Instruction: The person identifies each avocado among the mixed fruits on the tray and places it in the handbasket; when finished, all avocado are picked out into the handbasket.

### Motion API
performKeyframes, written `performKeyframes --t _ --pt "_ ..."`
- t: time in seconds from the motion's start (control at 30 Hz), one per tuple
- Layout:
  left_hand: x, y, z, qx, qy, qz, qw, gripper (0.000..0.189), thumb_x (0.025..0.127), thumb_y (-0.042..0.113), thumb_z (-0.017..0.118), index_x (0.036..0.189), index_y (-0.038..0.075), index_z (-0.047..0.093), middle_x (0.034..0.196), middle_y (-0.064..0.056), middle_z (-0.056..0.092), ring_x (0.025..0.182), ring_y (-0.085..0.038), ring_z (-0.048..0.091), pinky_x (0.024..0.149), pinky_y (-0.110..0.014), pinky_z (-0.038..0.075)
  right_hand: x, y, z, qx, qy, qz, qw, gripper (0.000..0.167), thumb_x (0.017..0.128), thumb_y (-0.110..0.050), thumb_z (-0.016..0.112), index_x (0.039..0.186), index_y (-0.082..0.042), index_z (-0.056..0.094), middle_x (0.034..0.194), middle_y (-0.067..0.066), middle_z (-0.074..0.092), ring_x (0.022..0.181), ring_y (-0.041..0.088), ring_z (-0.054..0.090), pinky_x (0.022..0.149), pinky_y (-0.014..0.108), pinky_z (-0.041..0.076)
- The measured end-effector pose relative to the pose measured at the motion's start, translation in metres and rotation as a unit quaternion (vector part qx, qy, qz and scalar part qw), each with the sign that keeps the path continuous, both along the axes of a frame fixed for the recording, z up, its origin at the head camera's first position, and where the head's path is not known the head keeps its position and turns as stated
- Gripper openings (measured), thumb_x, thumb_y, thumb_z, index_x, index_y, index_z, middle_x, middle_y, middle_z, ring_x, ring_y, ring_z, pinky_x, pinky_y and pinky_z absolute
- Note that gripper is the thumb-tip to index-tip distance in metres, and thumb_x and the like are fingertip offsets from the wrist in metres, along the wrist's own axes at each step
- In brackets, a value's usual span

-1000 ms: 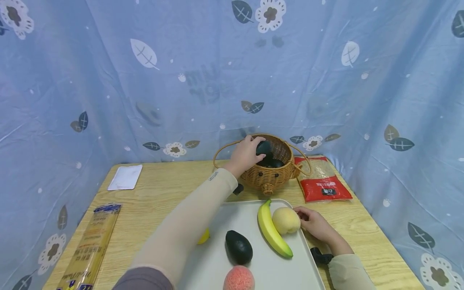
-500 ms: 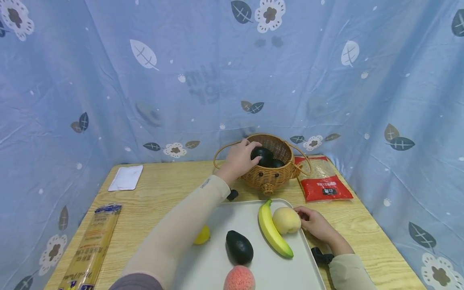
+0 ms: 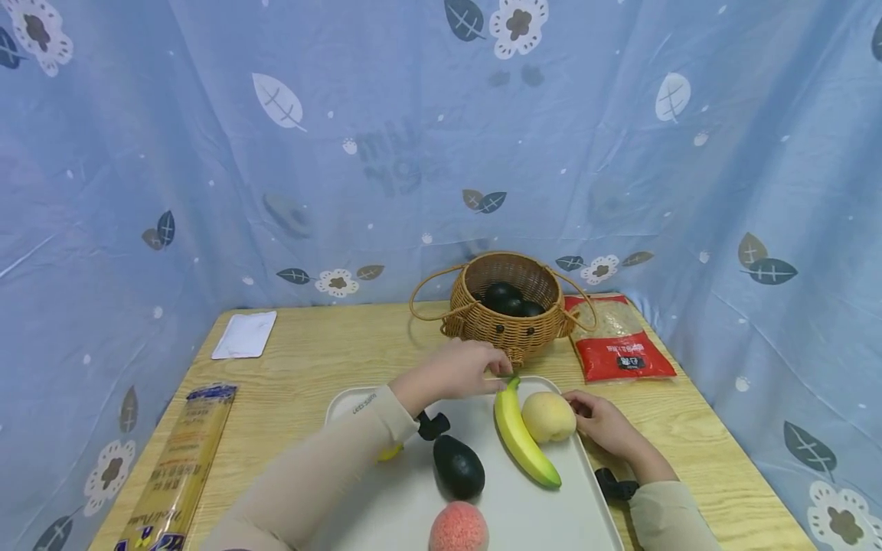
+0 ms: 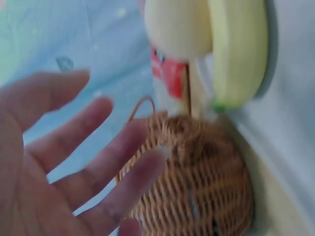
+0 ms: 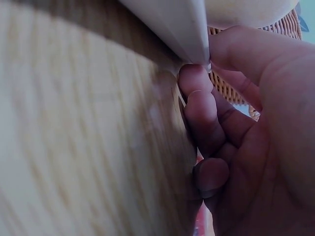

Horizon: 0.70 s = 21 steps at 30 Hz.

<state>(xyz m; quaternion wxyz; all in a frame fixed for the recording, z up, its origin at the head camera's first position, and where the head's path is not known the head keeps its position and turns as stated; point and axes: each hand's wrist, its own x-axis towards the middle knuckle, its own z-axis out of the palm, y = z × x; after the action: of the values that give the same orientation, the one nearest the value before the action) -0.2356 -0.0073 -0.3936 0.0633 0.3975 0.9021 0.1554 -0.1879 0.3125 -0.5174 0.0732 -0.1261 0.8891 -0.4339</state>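
My left hand (image 3: 463,373) hovers over the far edge of the white tray (image 3: 358,505), fingertips right by the stem of a banana (image 3: 521,440). In the left wrist view its fingers (image 4: 93,182) are spread and hold nothing. A wicker basket (image 3: 517,333) behind it contains several dark avocados (image 3: 501,295). My right hand (image 3: 609,431) grips the tray's right rim; in the right wrist view the curled fingers (image 5: 203,115) sit under it and the thumb on top. A pale yellow peach (image 3: 548,417) lies between that hand and the banana.
Also on the tray are another avocado (image 3: 458,468), a pink round fruit (image 3: 458,528) and a yellow fruit (image 3: 390,452) partly behind my sleeve. A red bag (image 3: 620,348), a noodle pack (image 3: 182,467) and a white card (image 3: 244,335) lie on the wooden table (image 3: 331,344).
My left hand has set an avocado down among the others in the basket, let go, and come back toward me over the tray by the banana. The right hand has stayed at the rim.
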Motion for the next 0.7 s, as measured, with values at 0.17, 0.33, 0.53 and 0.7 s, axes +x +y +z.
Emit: performKeyframes --t 0.17,0.33,0.53,0.7 --pt "0.026 -0.008 -0.016 -0.035 -0.023 -0.092 0.9949 0.030 0.098 0.036 0.077 0.126 0.026 0.074 0.112 0.008 0.070 0.093 -0.004 0.063 0.079 -0.023 0.047 -0.002 0.001 -0.002 0.009 -0.001 0.000 1.0000 0.024 0.103 -0.009 0.067 0.127 -0.005 0.069 0.098 0.003 0.064 0.089 0.018 0.056 0.078 0.029 0.049" --pt "0.041 -0.023 -0.031 -0.042 -0.062 -0.164 0.9837 0.035 0.097 0.034 0.079 0.130 0.026 0.072 0.124 0.008 0.065 0.113 -0.005 0.063 0.097 -0.020 0.046 -0.002 0.002 -0.001 0.011 0.000 0.000 0.9999 0.022 0.103 -0.009 0.067 0.125 -0.007 0.069 0.097 0.002 0.064 0.089 0.018 0.056 0.077 0.029 0.049" --pt "0.053 -0.039 -0.044 -0.055 -0.115 -0.179 0.9755 0.039 0.097 0.033 0.079 0.134 0.028 0.070 0.127 0.008 0.063 0.112 -0.002 0.060 0.100 -0.021 0.045 -0.002 0.002 -0.001 0.011 0.006 0.002 0.9999 0.020 0.102 -0.008 0.067 0.123 -0.007 0.070 0.096 0.002 0.063 0.088 0.017 0.056 0.076 0.029 0.049" --pt "0.058 -0.048 -0.056 -0.053 -0.163 -0.178 0.9691 0.043 0.095 0.033 0.080 0.136 0.030 0.068 0.125 0.011 0.061 0.109 0.002 0.056 0.096 -0.020 0.045 -0.002 0.003 -0.001 0.010 0.004 0.002 0.9999 0.020 0.103 -0.008 0.067 0.123 -0.007 0.069 0.096 0.002 0.063 0.088 0.017 0.055 0.076 0.029 0.048"
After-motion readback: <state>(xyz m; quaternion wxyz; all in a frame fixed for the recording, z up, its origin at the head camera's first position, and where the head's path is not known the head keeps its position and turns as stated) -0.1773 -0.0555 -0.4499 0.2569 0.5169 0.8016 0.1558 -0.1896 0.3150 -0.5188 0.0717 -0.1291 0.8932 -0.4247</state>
